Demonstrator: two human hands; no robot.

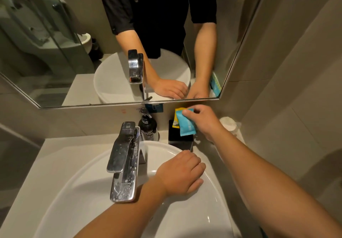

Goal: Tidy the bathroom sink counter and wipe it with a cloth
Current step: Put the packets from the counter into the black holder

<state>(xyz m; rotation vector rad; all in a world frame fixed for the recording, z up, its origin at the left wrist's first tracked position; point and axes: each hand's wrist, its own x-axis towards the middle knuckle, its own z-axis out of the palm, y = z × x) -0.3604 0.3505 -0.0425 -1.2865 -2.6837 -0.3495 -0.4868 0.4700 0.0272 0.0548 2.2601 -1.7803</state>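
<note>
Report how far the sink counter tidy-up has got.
Early stage. Done: nothing clearly finished. In hand: the right hand pinches a blue sachet over the black holder, where a yellow sachet also stands; the left hand rests on the basin rim. Left: the pump bottle sits behind the spotted faucet, and no cloth is visible, so wiping hasn't started.

Right hand (201, 121): extended forward and raised, arm nearly straight, palm turned left. Thumb and fingertips are pinched together, closed on thin sachets (186, 123) at their upper edge. Left hand (180, 173): lower and nearer the body than the right hand, palm down, back of the hand uppermost, fingers loosely curled with the tips hidden. Left forearm angles in from the lower left, wrist straight.
</note>
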